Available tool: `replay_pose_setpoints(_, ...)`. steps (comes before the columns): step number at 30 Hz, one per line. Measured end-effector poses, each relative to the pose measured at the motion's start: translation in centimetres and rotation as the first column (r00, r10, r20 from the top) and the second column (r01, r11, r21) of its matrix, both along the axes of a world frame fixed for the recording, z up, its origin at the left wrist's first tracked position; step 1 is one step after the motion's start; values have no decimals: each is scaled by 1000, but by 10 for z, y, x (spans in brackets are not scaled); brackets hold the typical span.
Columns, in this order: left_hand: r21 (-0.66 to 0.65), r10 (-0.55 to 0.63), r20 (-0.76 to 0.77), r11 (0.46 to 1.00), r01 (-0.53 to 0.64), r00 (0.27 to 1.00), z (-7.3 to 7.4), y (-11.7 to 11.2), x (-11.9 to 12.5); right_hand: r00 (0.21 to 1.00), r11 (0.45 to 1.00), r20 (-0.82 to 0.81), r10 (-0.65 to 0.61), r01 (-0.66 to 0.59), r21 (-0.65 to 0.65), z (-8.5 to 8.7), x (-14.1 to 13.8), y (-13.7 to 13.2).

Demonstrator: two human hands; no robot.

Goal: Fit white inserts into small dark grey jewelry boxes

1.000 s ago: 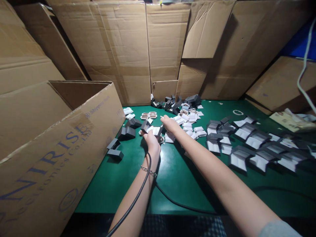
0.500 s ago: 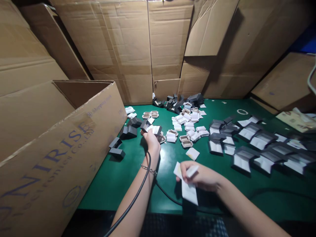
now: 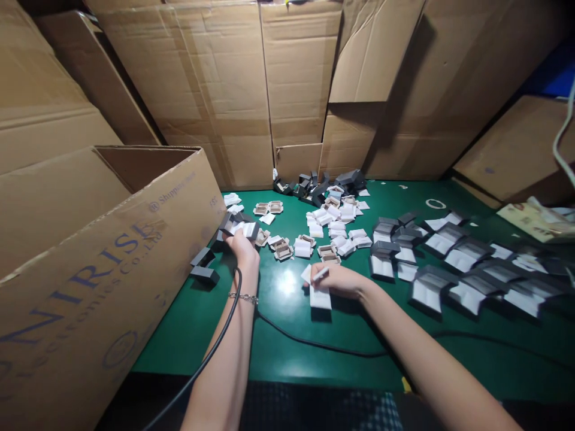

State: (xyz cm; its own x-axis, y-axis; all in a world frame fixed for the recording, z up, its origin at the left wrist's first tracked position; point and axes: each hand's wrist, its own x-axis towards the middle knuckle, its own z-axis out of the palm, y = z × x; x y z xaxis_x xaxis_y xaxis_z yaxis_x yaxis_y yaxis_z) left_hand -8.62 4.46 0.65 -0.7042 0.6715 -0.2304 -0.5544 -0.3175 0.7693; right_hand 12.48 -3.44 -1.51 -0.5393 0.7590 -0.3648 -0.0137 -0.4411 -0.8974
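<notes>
My left hand (image 3: 245,248) is closed round a small open black box with white lining (image 3: 249,230), near the flap side of a big cardboard carton. Other open black boxes (image 3: 204,275) lie on the green table just left of that hand. My right hand (image 3: 344,280) pinches white folded paper pieces (image 3: 320,298) above the table, one hanging below the fingers. In front of it are loose white inserts (image 3: 330,214) and small brown-grey trays (image 3: 283,249). The hidden fingertips of my left hand are behind the box.
A large printed carton (image 3: 135,251) stands at the left. Rows of open black boxes with white linings (image 3: 462,258) fill the right side. More black boxes (image 3: 350,182) are heaped at the back against cardboard panels (image 3: 224,90). A black cable (image 3: 314,343) runs across the front and over my left forearm.
My left hand has moved left with the black box. My right hand, still pinching the white paper, has moved forward and left. The view has shifted slightly.
</notes>
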Motion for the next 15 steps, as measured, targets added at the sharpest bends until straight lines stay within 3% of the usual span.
replay_pose_setpoints(2,-4,-26,-17,1000,26,1000,-2,0,3,983,978,61,-171,162,129,-2,-4,18)
replay_pose_setpoints(5,-27,-93,-23,995,92,995,-9,2,9,896,855,43,-441,405,324,-5,-10,34)
replay_pose_setpoints(7,-44,-174,-11,984,173,985,-12,3,12,864,795,21,-504,454,403,-6,-11,35)
replay_pose_setpoints(10,-64,-275,16,959,275,961,-14,2,16,871,775,91,-482,375,508,-4,-9,26)
replay_pose_setpoints(15,-43,-361,21,931,362,932,-14,-6,31,871,812,332,-361,119,571,-2,-7,13)
